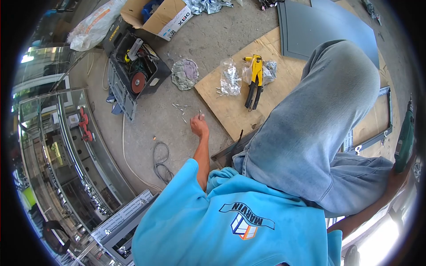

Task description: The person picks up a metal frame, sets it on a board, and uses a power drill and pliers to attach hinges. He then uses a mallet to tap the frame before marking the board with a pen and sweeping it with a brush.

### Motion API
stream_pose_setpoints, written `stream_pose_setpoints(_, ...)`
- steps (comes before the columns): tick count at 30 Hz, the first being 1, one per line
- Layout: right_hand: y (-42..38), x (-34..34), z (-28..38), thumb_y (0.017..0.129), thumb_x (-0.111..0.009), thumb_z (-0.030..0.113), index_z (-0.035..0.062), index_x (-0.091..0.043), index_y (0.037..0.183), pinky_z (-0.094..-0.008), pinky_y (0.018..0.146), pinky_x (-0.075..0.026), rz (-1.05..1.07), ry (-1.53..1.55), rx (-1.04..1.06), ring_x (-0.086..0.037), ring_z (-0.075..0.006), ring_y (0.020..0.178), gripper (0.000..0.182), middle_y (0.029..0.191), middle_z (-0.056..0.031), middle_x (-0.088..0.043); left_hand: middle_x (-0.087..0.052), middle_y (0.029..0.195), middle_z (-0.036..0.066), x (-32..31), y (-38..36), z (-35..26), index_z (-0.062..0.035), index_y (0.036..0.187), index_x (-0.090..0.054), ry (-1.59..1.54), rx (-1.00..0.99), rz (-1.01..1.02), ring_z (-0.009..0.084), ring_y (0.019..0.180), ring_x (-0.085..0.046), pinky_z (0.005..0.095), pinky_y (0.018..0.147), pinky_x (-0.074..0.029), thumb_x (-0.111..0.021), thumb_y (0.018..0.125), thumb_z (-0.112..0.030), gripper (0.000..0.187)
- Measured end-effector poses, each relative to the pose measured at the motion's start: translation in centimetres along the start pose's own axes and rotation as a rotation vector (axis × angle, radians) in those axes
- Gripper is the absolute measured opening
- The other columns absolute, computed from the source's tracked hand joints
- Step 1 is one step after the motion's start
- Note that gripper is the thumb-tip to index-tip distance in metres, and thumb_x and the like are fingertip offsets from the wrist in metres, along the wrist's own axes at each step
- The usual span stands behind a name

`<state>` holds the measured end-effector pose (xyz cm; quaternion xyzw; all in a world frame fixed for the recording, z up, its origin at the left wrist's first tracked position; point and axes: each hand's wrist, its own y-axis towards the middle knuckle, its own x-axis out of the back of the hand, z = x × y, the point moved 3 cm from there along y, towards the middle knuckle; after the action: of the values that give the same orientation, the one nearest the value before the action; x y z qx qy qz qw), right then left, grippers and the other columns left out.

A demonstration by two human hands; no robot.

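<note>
My left hand [199, 125] is closed in a pinch above the concrete floor, with a small silver rivet [201, 113] at the fingertips. Several loose rivets [180, 107] are scattered on the floor just beyond it. At the far right, my right hand [396, 178] is wrapped round the grip of a green power drill [404, 144], whose bit points away from me. A yellow hand riveter [256, 75] with black handles lies on a plywood board [213, 91], between clear plastic bags [230, 77] of small metal parts.
An open tool case [153, 82] holds a grinder and tools, with a cardboard box [164, 20] behind it. A crumpled cloth [185, 74] and a cable [160, 162] lie on the floor. Grey panels [319, 26] and a dark metal frame [370, 141] rest on the right; glass panels [106, 170] stand left.
</note>
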<state>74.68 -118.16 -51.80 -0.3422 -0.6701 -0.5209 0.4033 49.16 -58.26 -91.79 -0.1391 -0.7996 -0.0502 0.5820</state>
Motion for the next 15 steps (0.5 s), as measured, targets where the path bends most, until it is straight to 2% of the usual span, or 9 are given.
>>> stream_pose_setpoints(2, 0.2, -0.1, 0.0, 0.074, -0.046, 0.001, 0.0189, -0.028, 0.139, -0.0369, 0.086, -0.047, 0.005, 0.013, -0.011, -0.051, -0.031, 0.114, 0.07, 0.136, -0.008, -0.043, -0.058, 0.091, 0.017, -0.1, -0.9, -0.6, 0.0001, 0.091, -0.064, 0.036, 0.016, 0.035, 0.0318, 0.09, -0.057, 0.0426, 0.074, -0.046, -0.063, 0.079, -0.019, 0.022)
stream_pose_setpoints(5, 0.5, 0.0, 0.3, 0.074, -0.046, 0.001, 0.0191, -0.028, 0.139, -0.0368, 0.086, -0.047, -0.004, 0.012, -0.027, -0.052, -0.0313, 0.113, 0.07, 0.136, -0.0078, -0.043, -0.058, 0.091, 0.015, -1.3, -0.7, -0.7, -0.0018, 0.088, -0.064, 0.005, 0.065, -0.017, 0.032, 0.089, -0.057, 0.0429, 0.072, -0.047, -0.062, 0.078, -0.016, 0.017)
stream_pose_setpoints(8, 0.6, 0.2, 0.9, 0.074, -0.046, 0.0, 0.0199, -0.028, 0.139, -0.0367, 0.085, -0.047, -0.027, 0.032, 0.039, -0.053, -0.0313, 0.111, 0.071, 0.135, -0.008, -0.044, -0.057, 0.095, 0.017, -1.7, -0.2, -0.8, 0.0006, 0.09, -0.061, 0.111, 0.021, -0.008, 0.033, 0.089, -0.058, 0.0424, 0.073, -0.049, -0.059, 0.078, -0.013, 0.018)
stream_pose_setpoints(11, 0.2, 0.2, 0.7, 0.073, -0.046, 0.001, 0.0203, -0.028, 0.139, -0.0362, 0.084, -0.048, 0.0, 0.041, -0.033, -0.053, -0.0311, 0.111, 0.071, 0.136, -0.0075, -0.043, -0.056, 0.097, 0.021, -1.0, 0.5, -1.3, 0.004, 0.094, -0.056, 0.287, -0.021, 0.099, 0.0342, 0.088, -0.06, 0.0425, 0.072, -0.051, -0.056, 0.078, -0.013, 0.023)
stream_pose_setpoints(13, 0.1, 0.1, 0.2, 0.073, -0.047, 0.0, 0.0209, -0.027, 0.14, -0.0358, 0.083, -0.048, 0.005, 0.003, -0.028, -0.053, -0.0306, 0.111, 0.073, 0.137, -0.0063, -0.042, -0.056, 0.096, 0.025, -0.4, 1.1, -1.9, 0.0072, 0.096, -0.053, 0.365, -0.242, 0.289, 0.0352, 0.085, -0.061, 0.0433, 0.071, -0.052, -0.052, 0.08, -0.016, 0.028)
stream_pose_setpoints(14, 0.0, 0.0, 0.0, 0.073, -0.047, 0.0, 0.0211, -0.026, 0.14, -0.0356, 0.083, -0.049, 0.006, -0.013, -0.027, -0.053, -0.0303, 0.111, 0.073, 0.137, -0.0057, -0.042, -0.056, 0.096, 0.025, -0.2, 1.6, -1.5, 0.0072, 0.096, -0.053, 0.365, -0.249, 0.283, 0.0352, 0.085, -0.061, 0.0433, 0.071, -0.052, -0.052, 0.08, -0.016, 0.028)
stream_pose_setpoints(15, -0.1, -0.1, -0.2, 0.073, -0.047, 0.0, 0.0214, -0.026, 0.14, -0.0354, 0.082, -0.049, 0.008, -0.029, -0.027, -0.053, -0.03, 0.111, 0.074, 0.137, -0.005, -0.041, -0.056, 0.095, 0.025, -0.5, 2.0, -1.0, 0.0068, 0.095, -0.053, 0.379, -0.358, 0.313, 0.0357, 0.083, -0.062, 0.0435, 0.071, -0.052, -0.05, 0.081, -0.017, 0.028)
